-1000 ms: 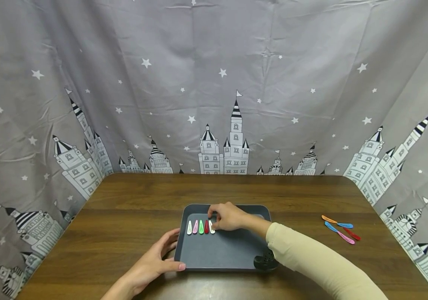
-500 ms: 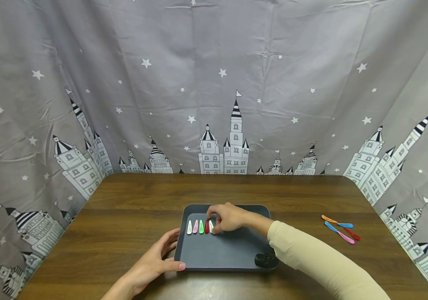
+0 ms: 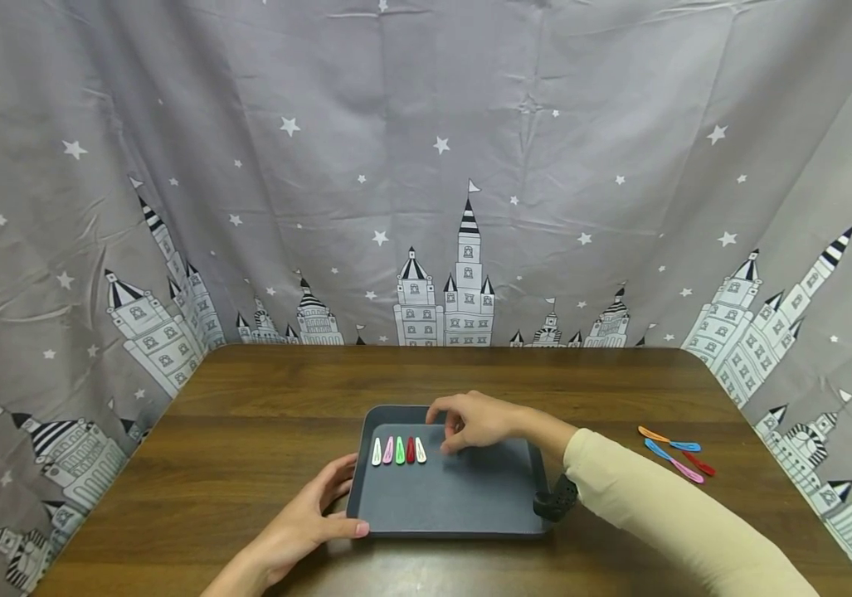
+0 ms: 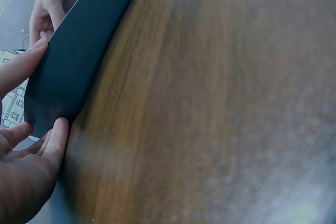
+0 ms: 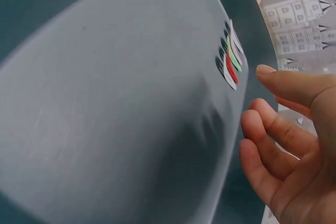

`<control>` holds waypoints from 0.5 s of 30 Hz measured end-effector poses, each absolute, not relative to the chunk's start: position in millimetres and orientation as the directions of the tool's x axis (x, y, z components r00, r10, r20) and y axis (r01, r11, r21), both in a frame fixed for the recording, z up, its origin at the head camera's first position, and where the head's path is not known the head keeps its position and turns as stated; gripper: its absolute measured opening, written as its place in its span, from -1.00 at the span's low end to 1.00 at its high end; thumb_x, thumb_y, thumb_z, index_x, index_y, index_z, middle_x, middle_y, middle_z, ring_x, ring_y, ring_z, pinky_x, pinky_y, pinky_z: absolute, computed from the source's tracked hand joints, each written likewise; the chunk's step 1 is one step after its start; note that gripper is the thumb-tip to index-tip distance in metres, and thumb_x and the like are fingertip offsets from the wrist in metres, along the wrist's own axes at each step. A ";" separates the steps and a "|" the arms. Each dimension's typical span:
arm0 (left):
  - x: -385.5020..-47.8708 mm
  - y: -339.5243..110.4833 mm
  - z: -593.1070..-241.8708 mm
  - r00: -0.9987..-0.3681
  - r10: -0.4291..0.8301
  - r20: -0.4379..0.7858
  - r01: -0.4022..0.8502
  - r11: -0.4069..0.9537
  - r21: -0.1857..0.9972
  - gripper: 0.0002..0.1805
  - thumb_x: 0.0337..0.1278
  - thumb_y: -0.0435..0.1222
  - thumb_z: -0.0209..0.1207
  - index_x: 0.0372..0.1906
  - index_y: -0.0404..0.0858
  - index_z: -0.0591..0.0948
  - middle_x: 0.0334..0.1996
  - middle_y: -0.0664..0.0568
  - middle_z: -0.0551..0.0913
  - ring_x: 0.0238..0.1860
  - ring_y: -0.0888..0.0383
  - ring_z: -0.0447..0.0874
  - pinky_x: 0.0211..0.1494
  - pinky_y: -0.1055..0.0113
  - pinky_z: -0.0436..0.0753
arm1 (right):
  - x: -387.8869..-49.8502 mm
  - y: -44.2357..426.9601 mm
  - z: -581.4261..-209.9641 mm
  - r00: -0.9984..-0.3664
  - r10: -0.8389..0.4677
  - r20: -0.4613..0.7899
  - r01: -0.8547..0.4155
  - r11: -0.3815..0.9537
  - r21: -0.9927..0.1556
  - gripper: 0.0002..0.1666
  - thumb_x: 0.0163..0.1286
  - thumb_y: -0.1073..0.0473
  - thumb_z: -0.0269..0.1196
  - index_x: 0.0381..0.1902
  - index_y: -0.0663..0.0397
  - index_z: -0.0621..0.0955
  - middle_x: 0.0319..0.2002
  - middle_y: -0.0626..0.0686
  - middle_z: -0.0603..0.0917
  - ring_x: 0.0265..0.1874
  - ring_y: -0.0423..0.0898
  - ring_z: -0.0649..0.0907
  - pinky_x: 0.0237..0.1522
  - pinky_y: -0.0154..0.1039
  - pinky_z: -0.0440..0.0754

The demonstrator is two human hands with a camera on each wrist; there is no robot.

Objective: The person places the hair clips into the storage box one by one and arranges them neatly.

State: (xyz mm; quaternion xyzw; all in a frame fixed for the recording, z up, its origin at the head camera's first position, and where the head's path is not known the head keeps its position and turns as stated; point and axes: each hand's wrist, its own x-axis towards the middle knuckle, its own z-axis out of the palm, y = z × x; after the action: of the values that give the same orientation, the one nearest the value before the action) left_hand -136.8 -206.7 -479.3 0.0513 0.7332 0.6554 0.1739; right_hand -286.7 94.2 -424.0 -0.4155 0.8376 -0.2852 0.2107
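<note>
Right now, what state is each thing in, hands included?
Tray: flat on the table
Left hand: gripping the tray's left side
Right hand: above the tray, holding nothing
Row of five clips: side by side in the tray
Clips at right: lying loose on the table
Curtain: hanging, creased

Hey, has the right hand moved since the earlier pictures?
Yes: in the head view, the right hand has shifted rightward, away from the right-end white clip in the tray.

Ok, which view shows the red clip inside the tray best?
The head view: the red clip lies in plain sight between the green clip and a white clip. The right wrist view catches it at a slant, crowded among its neighbours; the left wrist view doesn't show it.
</note>
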 end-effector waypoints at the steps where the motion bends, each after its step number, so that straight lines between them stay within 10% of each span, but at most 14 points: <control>1: -137.0 -206.7 -479.4 -0.935 0.302 -0.188 -0.152 0.136 0.979 0.03 0.12 -0.35 0.48 0.61 -0.24 0.12 0.50 -0.32 0.24 0.49 -0.24 0.18 0.25 0.11 0.47 | -286.8 97.3 -422.5 -0.564 -0.818 -0.114 -0.579 0.490 -0.652 -0.50 0.37 0.23 0.44 0.22 0.17 0.59 -0.42 -0.14 0.65 -0.41 -0.25 0.59 -0.31 -0.29 0.52; 15: -137.7 -205.9 -478.5 -0.933 0.306 -0.191 -0.156 0.136 0.978 0.03 0.14 -0.35 0.47 0.61 -0.25 0.11 0.51 -0.33 0.22 0.49 -0.26 0.17 0.25 0.11 0.48 | -286.9 148.0 -407.7 -0.581 -0.810 -0.074 -0.583 0.478 -0.657 -0.53 0.39 0.26 0.41 0.20 0.27 0.58 -0.41 -0.15 0.65 -0.38 -0.21 0.63 -0.29 -0.27 0.55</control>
State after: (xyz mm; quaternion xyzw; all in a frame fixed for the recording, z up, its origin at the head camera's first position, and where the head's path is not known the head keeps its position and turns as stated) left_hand -137.7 -205.9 -478.5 0.0512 0.7329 0.6551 0.1761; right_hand -286.9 148.0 -407.7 -0.4157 0.8381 -0.2971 0.1912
